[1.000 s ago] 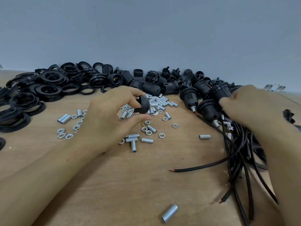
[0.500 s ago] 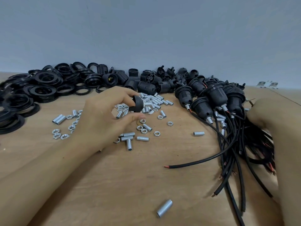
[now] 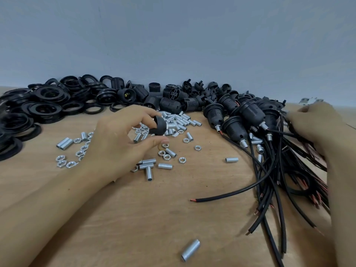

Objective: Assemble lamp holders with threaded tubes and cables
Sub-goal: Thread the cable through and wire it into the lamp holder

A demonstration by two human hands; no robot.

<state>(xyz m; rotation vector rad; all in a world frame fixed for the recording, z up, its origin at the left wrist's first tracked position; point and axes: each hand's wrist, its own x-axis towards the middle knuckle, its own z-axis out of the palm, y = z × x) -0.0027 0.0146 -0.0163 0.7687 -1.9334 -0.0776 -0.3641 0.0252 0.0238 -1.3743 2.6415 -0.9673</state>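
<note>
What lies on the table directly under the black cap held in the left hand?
Under the black cap, pinched by the left hand, lie loose threaded tubes and hex nuts on the wooden table. The cap and fingers cover whatever lies straight beneath them.

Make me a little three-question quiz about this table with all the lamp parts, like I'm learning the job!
1. True or false: the left hand holds a black cap in its fingers.
2. Which lies nearest the bottom edge of the picture? A) a black ring B) a lone threaded tube C) a nut
3. Fill in: the right hand rests on the bundle of black ____.

Key: 1 true. 2 B. 3 cables. The picture is too blurred there to tell whether that hand has a grip on any of them.
</note>
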